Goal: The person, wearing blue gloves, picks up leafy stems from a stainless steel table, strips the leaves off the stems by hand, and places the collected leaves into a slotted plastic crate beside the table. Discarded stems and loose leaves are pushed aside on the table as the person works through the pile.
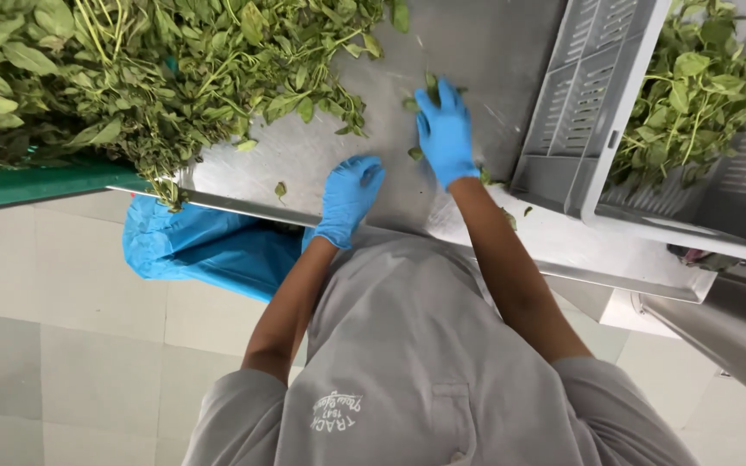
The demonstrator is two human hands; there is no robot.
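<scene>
Blue gloves on left grip (pixel 349 197), right grip (pixel 445 131), grey short-sleeved shirt (pixel 425 362)

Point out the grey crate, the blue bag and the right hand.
grey crate (pixel 584 82), head view, on its slotted side wall.
blue bag (pixel 209 246), head view, on its middle.
right hand (pixel 445 134), head view, on the glove's back.

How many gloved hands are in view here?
2. The left hand rests near the front edge of the steel table; the right hand lies farther in, on loose leaves beside the grey crate.
</scene>
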